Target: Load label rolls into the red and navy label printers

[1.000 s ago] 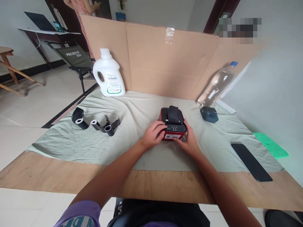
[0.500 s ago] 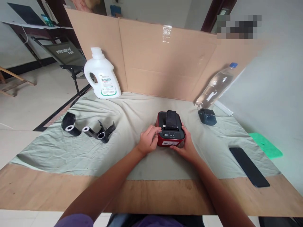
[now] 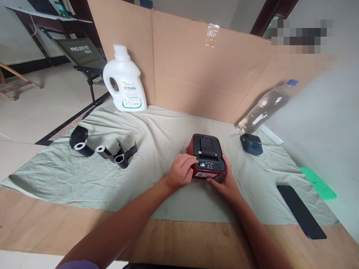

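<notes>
A small red-and-black label printer [image 3: 209,166] sits on the cloth in front of me. A black strip [image 3: 207,146] lies over the slot in its top, and a panel with small buttons and a pale label face me. My left hand [image 3: 183,171] has curled fingers pressed on the printer's front left top edge; the fingertips are partly hidden. My right hand [image 3: 226,183] is wrapped round the front right corner, thumb at the front and fingers along the right side.
Several black rolls [image 3: 104,152] lie on the left of the cloth. A white detergent bottle [image 3: 127,84] stands behind them against a cardboard screen [image 3: 190,63]. On the right are a clear bottle [image 3: 263,108], a dark boxy object [image 3: 251,144], a black phone [image 3: 301,211] and a green pad [image 3: 318,183].
The black strip that stuck up above the printer now lies lower and flatter across its top. My left fingers have moved slightly further over the edge. The whole view has tilted.
</notes>
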Tool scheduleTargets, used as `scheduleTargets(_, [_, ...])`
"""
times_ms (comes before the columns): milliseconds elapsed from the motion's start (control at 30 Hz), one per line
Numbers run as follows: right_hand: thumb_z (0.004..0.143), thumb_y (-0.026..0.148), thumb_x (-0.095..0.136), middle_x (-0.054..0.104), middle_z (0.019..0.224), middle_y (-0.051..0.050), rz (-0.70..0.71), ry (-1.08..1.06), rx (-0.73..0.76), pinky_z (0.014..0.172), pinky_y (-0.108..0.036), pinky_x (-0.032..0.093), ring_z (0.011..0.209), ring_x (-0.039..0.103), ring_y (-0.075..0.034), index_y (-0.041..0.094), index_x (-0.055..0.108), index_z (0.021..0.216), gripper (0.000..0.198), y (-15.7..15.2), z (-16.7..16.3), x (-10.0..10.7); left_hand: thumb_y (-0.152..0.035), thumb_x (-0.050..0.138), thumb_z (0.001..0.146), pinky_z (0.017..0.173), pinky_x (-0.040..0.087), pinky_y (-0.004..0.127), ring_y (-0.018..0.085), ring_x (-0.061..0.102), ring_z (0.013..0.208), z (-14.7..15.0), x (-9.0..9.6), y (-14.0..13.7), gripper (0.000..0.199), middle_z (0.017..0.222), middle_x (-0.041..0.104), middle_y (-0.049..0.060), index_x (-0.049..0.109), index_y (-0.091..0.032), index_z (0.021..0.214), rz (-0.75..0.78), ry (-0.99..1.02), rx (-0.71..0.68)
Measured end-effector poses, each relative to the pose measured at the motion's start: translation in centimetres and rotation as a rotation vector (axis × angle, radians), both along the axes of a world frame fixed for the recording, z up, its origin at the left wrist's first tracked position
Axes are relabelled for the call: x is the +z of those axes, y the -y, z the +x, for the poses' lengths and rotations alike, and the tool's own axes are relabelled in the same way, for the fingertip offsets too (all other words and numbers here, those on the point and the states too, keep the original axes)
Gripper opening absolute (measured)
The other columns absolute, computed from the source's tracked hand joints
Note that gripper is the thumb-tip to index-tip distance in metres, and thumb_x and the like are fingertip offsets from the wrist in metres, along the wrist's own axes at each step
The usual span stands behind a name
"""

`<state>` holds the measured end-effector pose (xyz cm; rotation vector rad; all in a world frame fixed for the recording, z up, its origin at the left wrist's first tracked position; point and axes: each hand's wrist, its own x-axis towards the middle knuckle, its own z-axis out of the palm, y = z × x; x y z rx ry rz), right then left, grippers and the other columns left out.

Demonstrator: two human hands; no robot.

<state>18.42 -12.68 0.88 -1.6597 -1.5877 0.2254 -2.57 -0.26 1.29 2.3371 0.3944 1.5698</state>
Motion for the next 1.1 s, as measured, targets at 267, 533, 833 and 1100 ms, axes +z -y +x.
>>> scheduleTargets(267, [0.081,0.045,0.077,0.025,0.163,-0.013,-0.002,-0.080,0.025,0.121,-0.058,0.030,0.150,0.029,-0.035,0.032,0.012,0.159,0.102,0.2,-0.5,0.1,-0.006,0.045,0.085,0.078,0.049,0.036,0.019,0.058,0.085,0.2,-0.5,-0.8,0.031,0.095,0.061,0.007,0.065,-0.021,0.103,-0.147,-0.019,0.074])
scheduleTargets(533, [0.081,0.044,0.076,0.027,0.162,-0.012,-0.042,-0.099,-0.003,0.120,-0.058,0.032,0.149,0.031,-0.035,0.031,0.013,0.159,0.100,0.2,-0.6,0.3,-0.004,0.040,0.088,0.062,0.043,0.026,0.014,0.051,0.070,1.1,-0.7,-2.5,0.023,0.074,0.050,0.000,0.053,-0.021,0.079,-0.408,-0.023,-0.249])
scheduleTargets(833, [0.082,0.042,0.075,0.031,0.161,-0.007,-0.056,-0.072,-0.041,0.120,-0.057,0.035,0.148,0.034,-0.037,0.040,0.015,0.158,0.097,0.3,-0.3,0.4,-0.008,0.041,0.094,0.068,0.047,0.029,0.016,0.053,0.077,0.8,-1.0,-1.8,0.024,0.084,0.054,0.003,0.060,-0.021,0.092,-0.209,0.005,-0.116])
scheduleTargets(1100, [0.085,0.041,0.073,0.025,0.165,-0.008,-0.090,-0.068,-0.012,0.122,-0.058,0.030,0.152,0.026,-0.035,0.035,0.013,0.160,0.096,0.7,-0.1,0.6,-0.014,0.036,0.094,0.107,0.039,0.049,0.028,0.047,0.126,0.5,2.3,-2.4,0.050,0.135,0.061,0.008,0.056,-0.025,0.138,-0.150,-0.200,-0.060])
